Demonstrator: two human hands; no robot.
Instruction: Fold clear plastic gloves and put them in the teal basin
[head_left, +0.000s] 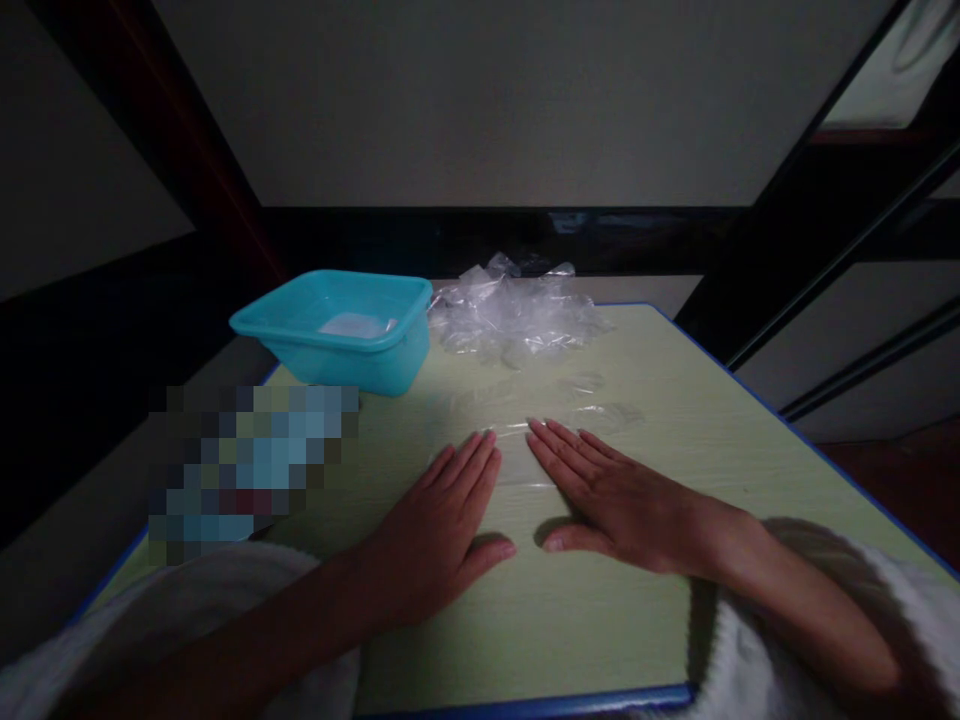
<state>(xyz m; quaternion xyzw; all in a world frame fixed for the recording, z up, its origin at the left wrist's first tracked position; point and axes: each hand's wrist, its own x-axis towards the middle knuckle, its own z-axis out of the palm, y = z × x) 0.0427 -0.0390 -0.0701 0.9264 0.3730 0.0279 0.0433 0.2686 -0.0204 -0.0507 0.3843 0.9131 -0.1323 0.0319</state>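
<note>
A thin clear plastic glove (517, 468) lies on the table, its see-through outline hard to make out in full. My left hand (448, 520) rests palm down on its left side, fingers stretched out and thumb pointing inward. On the other side my right hand (600, 490) lies flat as well, fingertips angled toward the left hand with a gap between them. Neither hand grips anything. Just beyond the fingertips, more flattened clear film with finger-like shapes spreads over the tabletop. Behind that sits a crumpled pile of clear plastic gloves (517, 315).
A turquoise plastic basin (352, 365) stands at the back left, with something whitish inside. A blurred-out, pixelated item (262, 460) lies at the left edge. The pale yellow-green table (570, 640) has a blue rim, and a wall panel (480, 110) rises behind it.
</note>
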